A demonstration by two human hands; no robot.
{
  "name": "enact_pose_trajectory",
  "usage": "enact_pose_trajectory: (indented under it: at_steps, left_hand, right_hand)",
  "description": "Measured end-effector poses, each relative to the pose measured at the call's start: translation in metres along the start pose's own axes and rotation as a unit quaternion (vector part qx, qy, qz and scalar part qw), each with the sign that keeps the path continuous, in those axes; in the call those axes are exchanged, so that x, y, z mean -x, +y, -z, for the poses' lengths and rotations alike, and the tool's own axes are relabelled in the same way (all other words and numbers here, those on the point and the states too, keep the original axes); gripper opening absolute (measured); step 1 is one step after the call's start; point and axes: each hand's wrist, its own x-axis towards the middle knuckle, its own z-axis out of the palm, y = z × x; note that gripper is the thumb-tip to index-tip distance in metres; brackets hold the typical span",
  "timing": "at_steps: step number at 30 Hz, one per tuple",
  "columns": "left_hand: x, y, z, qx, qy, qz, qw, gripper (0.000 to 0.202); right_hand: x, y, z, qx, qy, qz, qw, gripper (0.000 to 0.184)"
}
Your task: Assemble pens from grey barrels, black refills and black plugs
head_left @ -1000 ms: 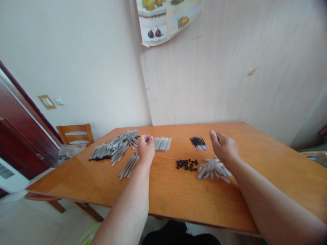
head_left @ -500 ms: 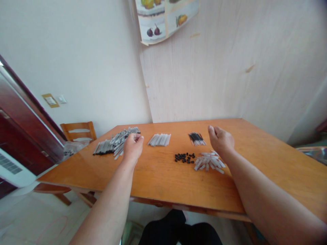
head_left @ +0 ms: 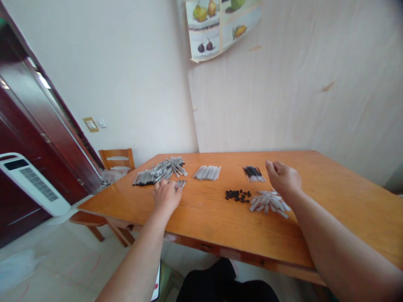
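Note:
My left hand (head_left: 166,196) lies on the orange wooden table (head_left: 330,197), its fingers over a small bunch of grey pen barrels (head_left: 180,183). Just beyond it lies a big heap of grey pens (head_left: 159,170). My right hand (head_left: 284,178) rests with curled fingers beside a pile of clear pen caps (head_left: 268,203), with nothing visible in it. Between the hands lie small black plugs (head_left: 238,194). A row of clear tubes (head_left: 207,172) and a bundle of black refills (head_left: 253,173) lie farther back.
A wooden chair (head_left: 117,158) stands at the table's far left end with a plastic bag (head_left: 108,177) on it. A white heater (head_left: 33,183) and a dark red door (head_left: 28,126) are at the left. A fruit poster (head_left: 220,25) hangs on the wall.
My left hand drew back from the big pen heap toward me and now lies flat on a few barrels. The view swung left. My right hand stayed by the caps.

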Motion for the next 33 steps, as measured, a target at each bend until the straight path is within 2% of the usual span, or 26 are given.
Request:
enact_pose_trajectory:
  at_steps: [9, 20, 24, 27, 29, 30, 32, 33]
  left_hand:
    - [0.009, 0.006, -0.006, -0.061, -0.026, -0.014, 0.998, 0.020]
    - [0.010, 0.016, -0.005, -0.078, -0.060, -0.014, 0.995, 0.022]
    - [0.006, 0.019, 0.001, -0.035, -0.023, 0.008, 0.999, 0.021]
    - [-0.003, 0.030, 0.003, 0.087, 0.001, 0.032, 0.996, 0.022]
    - [-0.011, 0.045, 0.001, 0.245, -0.013, 0.067, 0.967, 0.020]
    - [-0.015, 0.055, -0.001, 0.348, -0.016, 0.085, 0.934, 0.021]
    - [-0.023, 0.076, -0.006, 0.534, -0.032, 0.124, 0.836, 0.023]
    - [-0.027, 0.087, -0.008, 0.598, -0.064, 0.144, 0.786, 0.025]
  right_hand:
    - [0.000, -0.001, 0.002, -0.003, 0.000, 0.007, 1.000, 0.052]
    - [0.000, -0.002, 0.001, -0.006, 0.009, 0.015, 1.000, 0.051]
    - [0.001, -0.006, 0.004, -0.023, 0.018, 0.018, 0.999, 0.052]
    - [0.004, -0.012, 0.004, -0.050, 0.019, 0.029, 0.998, 0.051]
    - [0.008, -0.018, 0.003, -0.072, 0.015, 0.044, 0.996, 0.051]
    - [0.010, -0.021, 0.001, -0.082, 0.008, 0.054, 0.995, 0.050]
    - [0.016, -0.028, -0.002, -0.105, -0.008, 0.076, 0.992, 0.049]
    - [0.019, -0.032, -0.004, -0.118, -0.021, 0.093, 0.988, 0.049]
